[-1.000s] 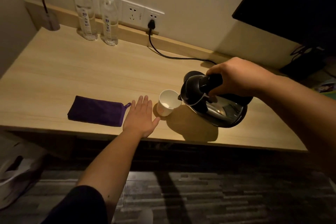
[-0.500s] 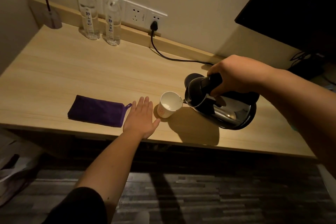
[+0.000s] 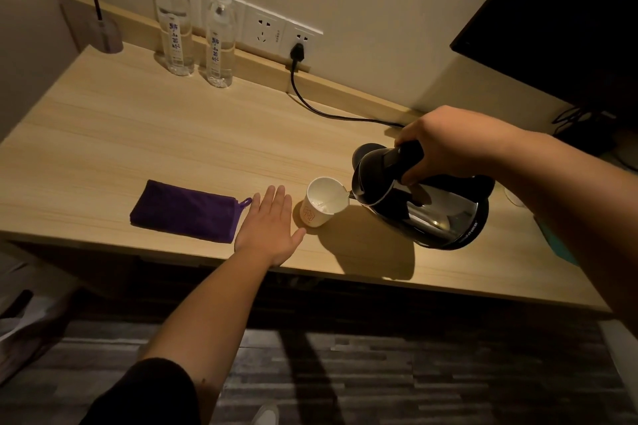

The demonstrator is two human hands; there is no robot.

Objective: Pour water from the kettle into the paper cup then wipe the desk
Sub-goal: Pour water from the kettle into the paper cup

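A black and steel kettle (image 3: 431,210) hangs tilted to the left above the desk, its spout at the rim of a white paper cup (image 3: 322,203). My right hand (image 3: 445,145) is closed around the kettle's black handle. Water shows inside the cup. My left hand (image 3: 269,224) lies flat on the wooden desk (image 3: 138,134), fingers spread, just left of the cup and not touching it. A folded purple cloth (image 3: 186,210) lies on the desk left of that hand.
Two clear water bottles (image 3: 195,28) stand at the back by the wall sockets (image 3: 276,31). A black cord (image 3: 321,107) runs from a plug across the desk behind the kettle. A small holder (image 3: 107,31) sits in the far left corner. A dark screen (image 3: 559,17) hangs at right.
The kettle has stayed tilted at the cup's rim, shifting only slightly. My left hand has not moved on the desk.
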